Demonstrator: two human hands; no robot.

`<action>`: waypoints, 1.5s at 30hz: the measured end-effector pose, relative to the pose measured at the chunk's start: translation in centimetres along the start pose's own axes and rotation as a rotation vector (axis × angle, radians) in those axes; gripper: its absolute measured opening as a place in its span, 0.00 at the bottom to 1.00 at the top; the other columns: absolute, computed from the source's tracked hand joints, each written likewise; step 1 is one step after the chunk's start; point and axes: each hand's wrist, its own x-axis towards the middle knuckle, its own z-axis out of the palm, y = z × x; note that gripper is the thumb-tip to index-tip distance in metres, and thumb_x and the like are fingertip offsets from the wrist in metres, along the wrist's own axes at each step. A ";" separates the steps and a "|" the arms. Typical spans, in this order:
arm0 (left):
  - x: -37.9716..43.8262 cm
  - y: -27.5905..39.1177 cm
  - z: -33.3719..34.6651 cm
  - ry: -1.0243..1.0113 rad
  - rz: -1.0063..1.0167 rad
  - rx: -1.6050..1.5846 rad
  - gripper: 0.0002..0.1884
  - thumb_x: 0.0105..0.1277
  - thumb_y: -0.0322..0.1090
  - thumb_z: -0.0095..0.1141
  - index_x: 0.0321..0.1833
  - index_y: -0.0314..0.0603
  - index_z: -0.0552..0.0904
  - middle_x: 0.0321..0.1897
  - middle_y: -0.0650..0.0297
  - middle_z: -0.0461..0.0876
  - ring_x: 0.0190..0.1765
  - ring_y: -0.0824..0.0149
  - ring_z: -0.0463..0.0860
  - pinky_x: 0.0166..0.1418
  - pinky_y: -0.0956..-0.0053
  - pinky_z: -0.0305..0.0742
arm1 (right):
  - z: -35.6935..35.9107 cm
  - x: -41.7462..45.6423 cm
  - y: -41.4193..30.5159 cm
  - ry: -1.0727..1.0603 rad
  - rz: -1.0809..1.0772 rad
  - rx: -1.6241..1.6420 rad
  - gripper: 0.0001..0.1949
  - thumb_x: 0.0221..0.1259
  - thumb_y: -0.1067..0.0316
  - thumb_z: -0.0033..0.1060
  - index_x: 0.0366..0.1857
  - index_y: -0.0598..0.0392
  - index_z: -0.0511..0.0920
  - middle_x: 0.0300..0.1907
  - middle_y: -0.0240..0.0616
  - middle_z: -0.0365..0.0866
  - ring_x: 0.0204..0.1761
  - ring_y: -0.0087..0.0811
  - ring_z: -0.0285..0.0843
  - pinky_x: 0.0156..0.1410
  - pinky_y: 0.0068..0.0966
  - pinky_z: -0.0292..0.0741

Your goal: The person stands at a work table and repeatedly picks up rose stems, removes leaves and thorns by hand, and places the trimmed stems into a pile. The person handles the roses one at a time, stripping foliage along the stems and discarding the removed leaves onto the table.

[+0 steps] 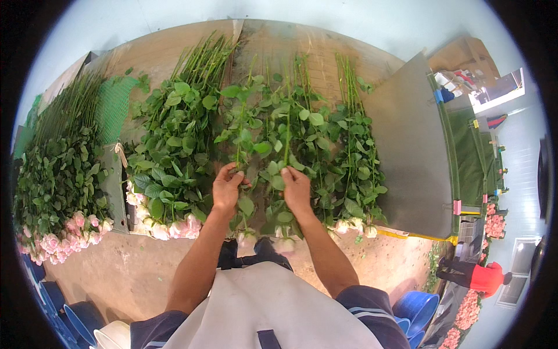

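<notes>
My left hand (226,185) grips the green stem of a rose between thumb and fingers, its pale pink bloom (247,239) hanging at the table's near edge. Another rose stem (287,139) is pinched in my right hand (296,187), with its blurred pink bloom (284,245) below. Both stems point away from me over the table. Left of my hands lies a thick pile of leafy roses (174,139) with pale pink blooms at the near edge. To the right, more leafy rose stems (353,131) lie side by side, their cream-pink blooms (356,224) towards me.
At the far left lies another large heap of pink roses (56,174) beside green netting (114,107). A grey panel (412,152) stands right of the stems. Blue buckets (416,307) are at lower right and lower left. A person in a red top (486,278) stands far right near peach-coloured flowers (468,309).
</notes>
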 end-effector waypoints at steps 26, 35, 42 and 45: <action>0.9 -2.6 -6.2 0.090 0.120 0.547 0.22 0.61 0.26 0.61 0.59 0.36 0.77 0.38 0.63 0.81 0.40 0.71 0.78 0.46 0.75 0.74 | 7.9 2.5 3.6 -0.101 -0.081 -0.524 0.18 0.70 0.54 0.50 0.37 0.60 0.83 0.23 0.47 0.78 0.28 0.49 0.76 0.36 0.44 0.71; 1.4 -4.6 -4.3 -0.013 -0.027 0.613 0.23 0.63 0.28 0.59 0.63 0.39 0.76 0.39 0.59 0.84 0.42 0.69 0.81 0.49 0.71 0.75 | 8.5 2.5 3.3 -0.138 -0.064 -0.552 0.20 0.71 0.55 0.47 0.29 0.62 0.80 0.21 0.47 0.73 0.24 0.47 0.70 0.32 0.47 0.66; -1.1 -0.9 -2.4 -0.108 0.072 0.636 0.23 0.59 0.30 0.59 0.59 0.35 0.77 0.37 0.62 0.83 0.38 0.72 0.78 0.44 0.76 0.72 | 8.3 2.3 2.4 -0.133 -0.160 -0.510 0.31 0.66 0.44 0.52 0.61 0.64 0.72 0.51 0.53 0.78 0.51 0.49 0.78 0.54 0.46 0.76; -3.2 1.1 -1.4 -0.238 0.072 0.528 0.23 0.61 0.31 0.59 0.61 0.34 0.76 0.37 0.63 0.82 0.37 0.73 0.76 0.41 0.78 0.72 | 7.5 1.4 0.9 -0.110 -0.162 -0.314 0.29 0.60 0.50 0.58 0.54 0.70 0.75 0.53 0.61 0.77 0.56 0.51 0.76 0.60 0.41 0.73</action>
